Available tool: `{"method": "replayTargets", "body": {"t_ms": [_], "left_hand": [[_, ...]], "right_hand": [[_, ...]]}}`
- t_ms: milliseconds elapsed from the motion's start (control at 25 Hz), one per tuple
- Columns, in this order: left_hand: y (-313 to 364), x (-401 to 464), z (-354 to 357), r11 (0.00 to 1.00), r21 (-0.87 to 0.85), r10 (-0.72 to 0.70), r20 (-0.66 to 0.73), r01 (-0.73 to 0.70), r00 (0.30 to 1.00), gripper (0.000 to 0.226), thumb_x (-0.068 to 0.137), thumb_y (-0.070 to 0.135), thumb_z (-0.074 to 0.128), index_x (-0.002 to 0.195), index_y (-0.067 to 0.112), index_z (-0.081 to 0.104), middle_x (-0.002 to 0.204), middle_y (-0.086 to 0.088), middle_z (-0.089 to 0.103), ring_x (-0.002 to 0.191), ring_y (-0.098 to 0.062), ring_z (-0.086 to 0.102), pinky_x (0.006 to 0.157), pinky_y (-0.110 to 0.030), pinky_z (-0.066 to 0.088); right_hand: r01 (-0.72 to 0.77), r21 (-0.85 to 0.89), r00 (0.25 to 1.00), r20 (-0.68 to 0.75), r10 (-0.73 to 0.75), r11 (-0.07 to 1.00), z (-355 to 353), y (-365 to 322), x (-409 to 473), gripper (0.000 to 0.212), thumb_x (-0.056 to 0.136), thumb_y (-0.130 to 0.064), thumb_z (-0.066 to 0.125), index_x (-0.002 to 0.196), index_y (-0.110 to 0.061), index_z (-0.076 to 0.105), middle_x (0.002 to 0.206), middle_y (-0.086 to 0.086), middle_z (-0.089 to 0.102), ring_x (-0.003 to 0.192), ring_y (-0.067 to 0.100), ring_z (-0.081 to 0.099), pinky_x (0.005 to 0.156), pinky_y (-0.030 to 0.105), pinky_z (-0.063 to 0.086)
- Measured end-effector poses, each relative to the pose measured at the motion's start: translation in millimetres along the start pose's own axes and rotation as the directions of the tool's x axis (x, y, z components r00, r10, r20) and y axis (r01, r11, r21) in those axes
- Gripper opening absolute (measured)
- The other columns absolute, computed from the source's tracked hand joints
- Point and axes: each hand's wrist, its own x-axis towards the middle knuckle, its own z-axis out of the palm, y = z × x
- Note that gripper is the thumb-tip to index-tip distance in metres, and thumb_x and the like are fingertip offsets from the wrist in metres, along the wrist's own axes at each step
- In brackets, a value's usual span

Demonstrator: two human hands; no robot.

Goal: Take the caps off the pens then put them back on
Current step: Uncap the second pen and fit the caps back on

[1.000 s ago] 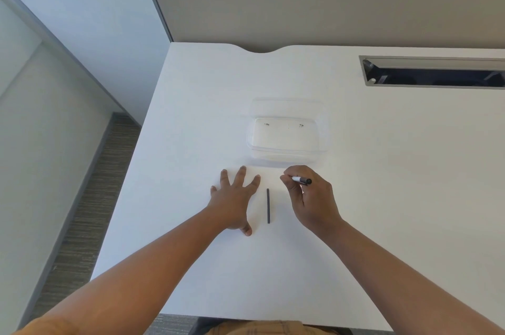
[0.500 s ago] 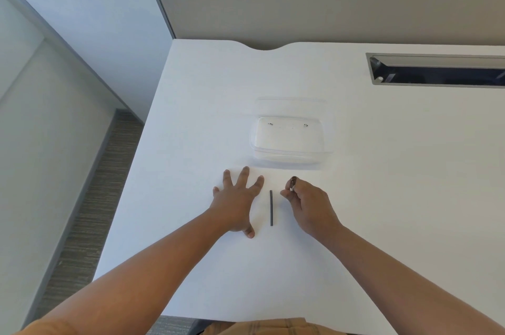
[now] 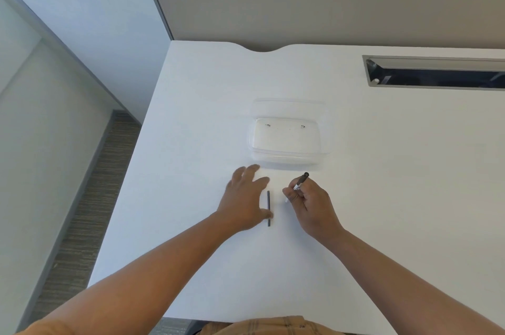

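White desk (image 3: 382,198) against a grey partition, with a clear plastic container (image 3: 287,140) near its middle and a cable slot (image 3: 437,72) at far right. Left hand (image 3: 246,202) spread loose with nothing in it, thumb tip just beside a dark pen (image 3: 269,207) lying flat and pointing away. Right hand (image 3: 313,205) pinched around 1 white pen (image 3: 299,184), dark end tilted up toward the container.
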Motion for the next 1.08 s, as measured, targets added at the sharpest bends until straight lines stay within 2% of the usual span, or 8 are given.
{"method": "replayTargets", "body": {"t_ms": [120,240,400,480,560,800,960,1080], "left_hand": [[28.1,1.5,7.9,0.932,-0.359,0.039,-0.035,-0.049,0.999,0.045,0.082,0.038,0.076,0.125,0.030,0.064,0.126,0.010,0.062,0.116,-0.012,0.056,0.097,-0.034,0.051],[41.4,2.7,11.9,0.882,-0.468,0.043,-0.027,-0.050,0.999,0.005,0.089,0.021,0.062,0.089,0.018,0.066,0.083,0.001,0.070,0.076,-0.020,0.064,0.073,-0.045,0.057],[38.5,1.9,16.9,0.852,-0.519,0.053,-0.040,-0.066,0.998,0.017,0.092,0.013,0.054,0.087,0.020,0.069,0.082,0.000,0.072,0.066,-0.014,0.060,0.063,-0.035,0.054],[35.5,1.8,19.1,0.835,-0.548,0.029,-0.037,-0.045,0.999,0.021,0.095,0.010,0.052,0.097,0.019,0.071,0.088,0.002,0.074,0.067,-0.005,0.065,0.057,-0.023,0.053],[33.0,0.9,20.8,0.794,-0.607,-0.017,-0.040,-0.011,0.999,0.020,0.096,0.008,0.053,0.099,0.020,0.069,0.087,0.005,0.073,0.062,0.002,0.064,0.047,-0.012,0.045],[30.7,-2.3,14.8,0.551,-0.829,-0.166,0.007,0.099,0.986,0.010,0.093,0.013,0.061,0.094,0.022,0.066,0.093,0.002,0.070,0.077,-0.015,0.076,0.079,-0.036,0.063],[27.4,-6.6,11.0,0.379,-0.918,-0.179,0.049,0.115,0.983,0.006,0.094,0.011,0.065,0.099,0.014,0.066,0.096,-0.006,0.069,0.083,-0.027,0.076,0.082,-0.038,0.063],[27.3,-12.4,9.0,0.279,-0.953,-0.155,0.072,0.114,0.985,0.008,0.094,0.012,0.068,0.102,0.010,0.066,0.093,-0.010,0.069,0.082,-0.023,0.073,0.080,-0.034,0.062]], "right_hand": [[0.032,0.009,0.999,-0.005,-0.032,0.999,-0.8,-2.8,-1.6,0.020,0.102,-0.029,0.059,0.086,-0.020,0.053,0.086,0.003,0.063,0.076,0.025,0.061,0.065,0.039,0.051],[0.044,0.009,0.999,0.001,-0.044,0.999,-1.3,-3.1,-4.1,0.017,0.101,-0.031,0.058,0.088,-0.020,0.055,0.084,0.002,0.061,0.078,0.023,0.060,0.066,0.041,0.051],[0.022,0.013,0.999,0.023,-0.022,1.000,-5.7,-3.1,-8.6,0.020,0.099,-0.036,0.057,0.088,-0.019,0.055,0.082,-0.003,0.061,0.076,0.017,0.058,0.065,0.037,0.051],[0.010,0.070,0.999,0.050,-0.013,0.997,-6.7,-5.3,-12.2,0.006,0.099,-0.035,0.057,0.099,-0.029,0.059,0.092,-0.011,0.068,0.087,0.012,0.068,0.074,0.030,0.056],[-0.005,0.087,0.999,0.048,0.000,0.996,-7.4,-5.6,-14.6,0.013,0.099,-0.026,0.056,0.106,-0.036,0.060,0.100,-0.016,0.070,0.094,0.010,0.070,0.079,0.024,0.056],[-0.104,0.007,0.990,0.101,0.103,0.995,-5.0,2.7,-22.1,0.030,0.092,-0.013,0.063,0.120,-0.023,0.060,0.103,-0.006,0.067,0.094,0.006,0.064,0.080,0.019,0.052],[-0.109,0.045,0.989,0.102,0.104,0.993,-3.5,-5.5,-20.6,0.018,0.091,-0.027,0.072,0.108,-0.023,0.065,0.089,-0.005,0.071,0.084,0.014,0.067,0.075,0.025,0.055],[-0.100,0.020,0.993,0.064,0.098,0.995,-2.8,-9.6,-17.5,0.009,0.092,-0.026,0.073,0.096,-0.021,0.069,0.077,-0.003,0.068,0.071,0.016,0.061,0.066,0.029,0.051]]}}
